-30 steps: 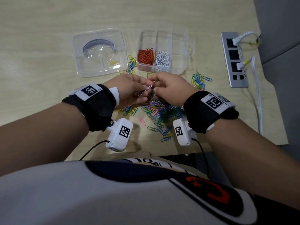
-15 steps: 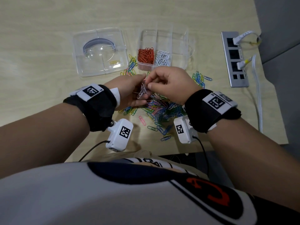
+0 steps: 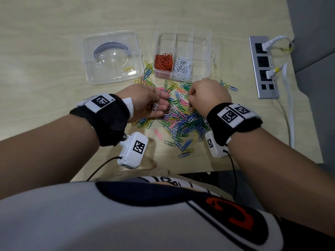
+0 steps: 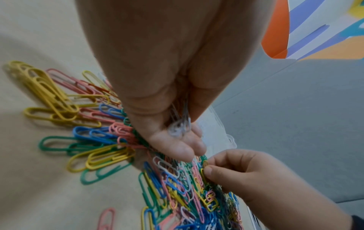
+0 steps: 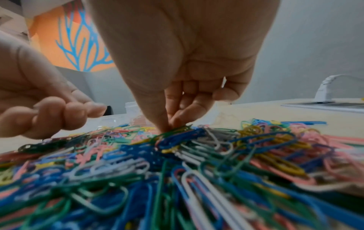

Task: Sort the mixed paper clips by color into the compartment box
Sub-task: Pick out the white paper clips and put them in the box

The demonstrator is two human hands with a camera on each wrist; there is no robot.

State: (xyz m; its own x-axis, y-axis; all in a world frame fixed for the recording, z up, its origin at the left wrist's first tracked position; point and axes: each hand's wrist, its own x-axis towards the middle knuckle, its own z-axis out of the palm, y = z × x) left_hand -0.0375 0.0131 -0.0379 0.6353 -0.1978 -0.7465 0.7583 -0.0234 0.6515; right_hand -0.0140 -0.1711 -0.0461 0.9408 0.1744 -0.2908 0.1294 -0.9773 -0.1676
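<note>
Your left hand: fingers curled, cupping white paper clips; your right hand: thumb and forefinger pinching into the mixed clip pile, which clip I cannot tell; compartment box: just beyond the pile, orange clips and white clips in adjoining compartments; lid: left of it.

I'm looking at an office: a pale wooden desk, a built-in socket strip with white cables plugged in, grey partition panels behind.
</note>
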